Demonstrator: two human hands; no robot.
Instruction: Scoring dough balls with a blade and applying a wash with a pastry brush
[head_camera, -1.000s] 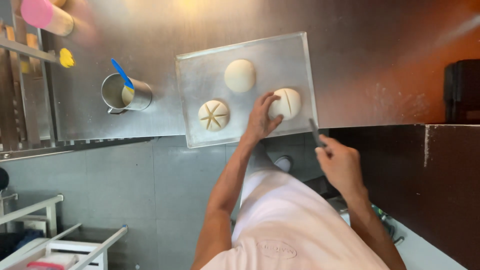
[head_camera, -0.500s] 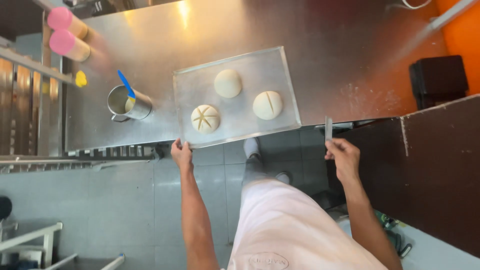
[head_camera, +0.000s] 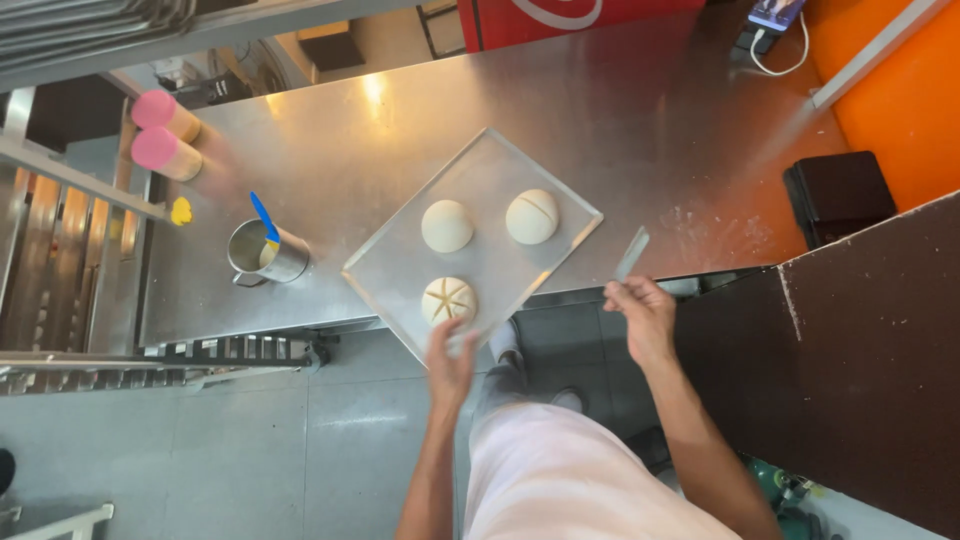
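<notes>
Three dough balls (head_camera: 447, 225) are seen on a metal tray (head_camera: 400, 270), gripped at its six o'clock corner by the left hand (head_camera: 450, 362); a thin blade (head_camera: 631, 253) is pinched in the right hand (head_camera: 643, 315) at four o'clock, above the steel tabletop (head_camera: 620, 120).

Look to the far left of the brushed stainless-steel counter (head_camera: 620, 120) and you'll find a small metal cup with a handle (head_camera: 264, 256) — a blue-handled brush (head_camera: 264, 216) stands in it, leaning toward the back. Beyond it lie two pink-capped cylindrical containers (head_camera: 160, 135) on their sides, one just beside the other, with a small yellow blob (head_camera: 180, 210) near the counter's left edge. At the far right corner a phone on a white cable (head_camera: 775, 18) rests near an orange wall (head_camera: 900, 90), and a black rectangular box (head_camera: 838, 196) sits below it — next to a dark brown panel (head_camera: 870, 340). Grey floor tiles (head_camera: 250, 450) show beneath.
</notes>
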